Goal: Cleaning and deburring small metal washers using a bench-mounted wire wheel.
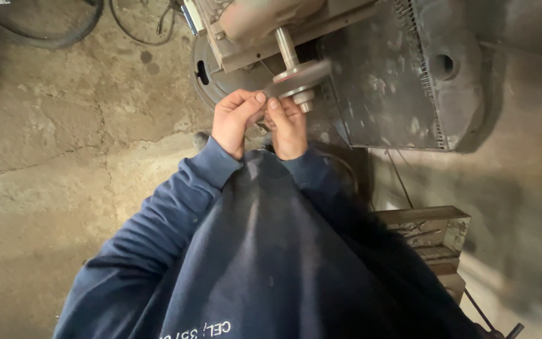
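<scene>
Steel pulley [299, 78] between both hands' grip

Smooth dull metal pulley [300, 78] and shaft [286, 47], rough stained concrete floor [51, 144], matt blue cloth sleeve [158, 220].

Both hands — left hand [233, 119], right hand [288, 129] — are bare. A dark navy sweatshirt [265, 251] covers the body; ribbed cuffs end at the wrists — small white lettering near the hem.

No packages, labels, signs or screens
</scene>
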